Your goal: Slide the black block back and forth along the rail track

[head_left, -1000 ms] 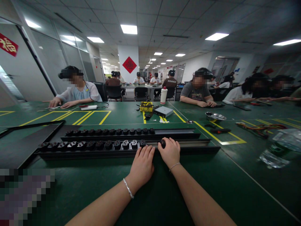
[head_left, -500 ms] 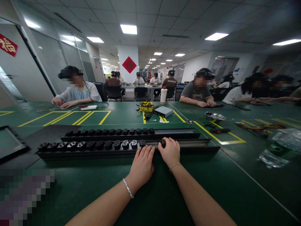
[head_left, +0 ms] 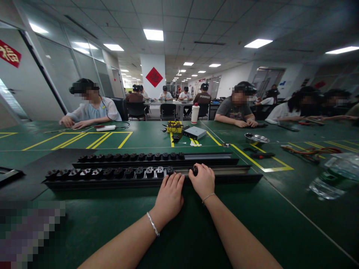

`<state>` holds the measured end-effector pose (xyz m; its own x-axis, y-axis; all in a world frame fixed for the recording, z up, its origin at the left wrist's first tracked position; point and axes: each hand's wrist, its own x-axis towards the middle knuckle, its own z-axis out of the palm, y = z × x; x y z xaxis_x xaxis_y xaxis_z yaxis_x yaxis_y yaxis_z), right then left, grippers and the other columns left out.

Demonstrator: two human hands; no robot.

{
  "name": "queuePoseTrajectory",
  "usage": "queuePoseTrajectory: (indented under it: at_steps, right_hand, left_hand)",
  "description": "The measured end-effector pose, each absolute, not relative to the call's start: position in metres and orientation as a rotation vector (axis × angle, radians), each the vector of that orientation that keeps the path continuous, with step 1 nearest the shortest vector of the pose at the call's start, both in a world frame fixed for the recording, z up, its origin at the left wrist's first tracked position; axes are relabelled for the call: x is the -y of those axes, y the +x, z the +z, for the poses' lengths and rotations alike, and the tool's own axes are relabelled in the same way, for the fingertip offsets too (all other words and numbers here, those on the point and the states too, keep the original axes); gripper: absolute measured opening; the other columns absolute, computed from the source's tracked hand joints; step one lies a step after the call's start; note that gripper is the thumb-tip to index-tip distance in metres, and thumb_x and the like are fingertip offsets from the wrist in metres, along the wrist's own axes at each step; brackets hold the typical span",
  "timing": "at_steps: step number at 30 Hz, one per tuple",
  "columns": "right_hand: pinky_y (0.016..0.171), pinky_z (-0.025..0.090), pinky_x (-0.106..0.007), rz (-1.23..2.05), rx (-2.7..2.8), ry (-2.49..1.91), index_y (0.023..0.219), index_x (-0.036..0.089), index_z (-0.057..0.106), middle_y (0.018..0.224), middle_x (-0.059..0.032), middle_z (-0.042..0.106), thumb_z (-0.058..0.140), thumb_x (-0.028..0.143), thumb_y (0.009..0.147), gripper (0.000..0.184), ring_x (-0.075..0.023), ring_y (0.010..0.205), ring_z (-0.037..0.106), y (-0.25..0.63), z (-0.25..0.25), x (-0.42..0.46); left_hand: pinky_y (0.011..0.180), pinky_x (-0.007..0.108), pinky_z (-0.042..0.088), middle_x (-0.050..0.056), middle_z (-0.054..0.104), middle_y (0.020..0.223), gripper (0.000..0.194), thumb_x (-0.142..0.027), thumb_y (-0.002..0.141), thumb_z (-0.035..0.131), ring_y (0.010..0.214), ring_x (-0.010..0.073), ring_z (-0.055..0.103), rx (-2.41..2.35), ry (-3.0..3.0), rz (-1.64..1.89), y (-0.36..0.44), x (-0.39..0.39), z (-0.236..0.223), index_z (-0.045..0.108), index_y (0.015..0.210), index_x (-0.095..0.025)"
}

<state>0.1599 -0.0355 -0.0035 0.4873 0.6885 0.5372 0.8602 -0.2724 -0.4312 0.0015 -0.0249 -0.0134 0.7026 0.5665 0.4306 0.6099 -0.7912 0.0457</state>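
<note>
In the head view, a near black rail point(head_left: 112, 184) lies across the green table. A row of black socket modules point(head_left: 129, 172), a few with pale parts, sits along its left and middle stretch. My left hand point(head_left: 169, 200) lies over the rail's front wall, just right of the last seated module, its thumb in front. To the right, my right hand point(head_left: 204, 182) has thumb and fingers closed round a small black socket module point(head_left: 194, 170) at the rail's channel. Part of that module is hidden by the fingers.
Behind runs a second black rail point(head_left: 207, 162) with modules. Farther back are a grey box point(head_left: 195, 132), a white bottle point(head_left: 195, 114) and a metal bowl point(head_left: 256, 138). A clear plastic bottle point(head_left: 331, 179) lies right; a dark mat point(head_left: 36, 168) is left. Several people sit across the table.
The dark framed piece on the left mat has slid left, partly out of view. My two hands, both rails and their modules look unchanged.
</note>
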Motion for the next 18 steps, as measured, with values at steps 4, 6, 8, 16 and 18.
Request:
queuePoseTrajectory:
  at_steps: [4,6,8,16,18]
  right_hand:
    - [0.1,0.03,-0.039,-0.311,1.265,-2.05,0.095,0.017,0.066,0.099,-0.0096,0.068,0.051,0.031,0.079,0.025,-0.0254,0.112,0.053,0.1597,-0.0015,0.0365]
    - [0.099,0.03,-0.039,-0.306,1.266,-2.052,0.095,0.017,0.066,0.099,-0.0096,0.068,0.051,0.031,0.079,0.025,-0.0252,0.111,0.053,0.16,-0.001,0.0367]
    - [0.099,0.031,-0.038,-0.301,1.27,-2.053,0.095,0.017,0.065,0.099,-0.0094,0.068,0.051,0.031,0.079,0.025,-0.0253,0.112,0.053,0.1606,-0.0012,0.0365]
    - [0.097,0.032,-0.038,-0.307,1.281,-2.061,0.097,0.017,0.065,0.099,-0.0094,0.069,0.051,0.031,0.079,0.027,-0.0255,0.111,0.053,0.1622,-0.0035,0.0355]
    - [0.097,0.032,-0.037,-0.306,1.282,-2.059,0.097,0.017,0.065,0.099,-0.0093,0.068,0.051,0.031,0.079,0.027,-0.0252,0.111,0.053,0.1619,-0.0034,0.0356]
  left_hand:
    - [0.113,0.044,0.022,0.007,0.045,0.141,0.061,-0.019,0.078,0.047,0.132,0.0232,0.035,0.97,-2.802,-0.667,0.0014,0.0244,-0.0145,0.036,0.138,-0.017]
    - [0.113,0.044,0.023,0.007,0.045,0.141,0.06,-0.019,0.078,0.047,0.131,0.0232,0.035,0.973,-2.808,-0.664,0.0015,0.0243,-0.0145,0.036,0.137,-0.016]
    - [0.113,0.044,0.023,0.008,0.045,0.141,0.06,-0.019,0.078,0.047,0.131,0.0234,0.036,0.975,-2.815,-0.661,0.0017,0.0244,-0.0141,0.036,0.137,-0.016]
    - [0.113,0.044,0.023,0.008,0.045,0.141,0.06,-0.02,0.078,0.047,0.131,0.0239,0.036,0.982,-2.814,-0.664,0.0023,0.025,-0.0139,0.037,0.137,-0.016]
    - [0.113,0.044,0.023,0.008,0.045,0.141,0.06,-0.02,0.078,0.047,0.131,0.024,0.036,0.98,-2.812,-0.661,0.0022,0.0249,-0.0138,0.037,0.137,-0.016]
